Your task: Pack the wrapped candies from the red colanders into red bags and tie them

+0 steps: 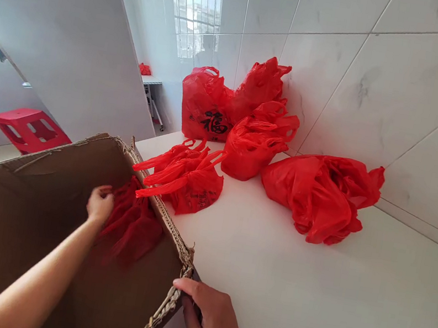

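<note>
My left hand [100, 204] reaches down inside a large cardboard box [47, 158], its fingers curled against a red plastic bag [139, 234]. That bag is slightly blurred and lies along the inner right wall; the exact grip is partly hidden. With thumb and fingers, my right hand [210, 319] pinches the box's ragged near-right rim. Beside the box, another red plastic bag with dark print [194, 185] sits on the white table [305, 301], its loose handles draping over the rim.
Farther back on the table stand a red bag with a black character [206, 106], an upper red bag [260, 90], a knotted red bag [256, 142] and a slumped red bag [319, 192]. Behind them rises a tiled wall [407, 94]. A red stool [31, 130] stands left.
</note>
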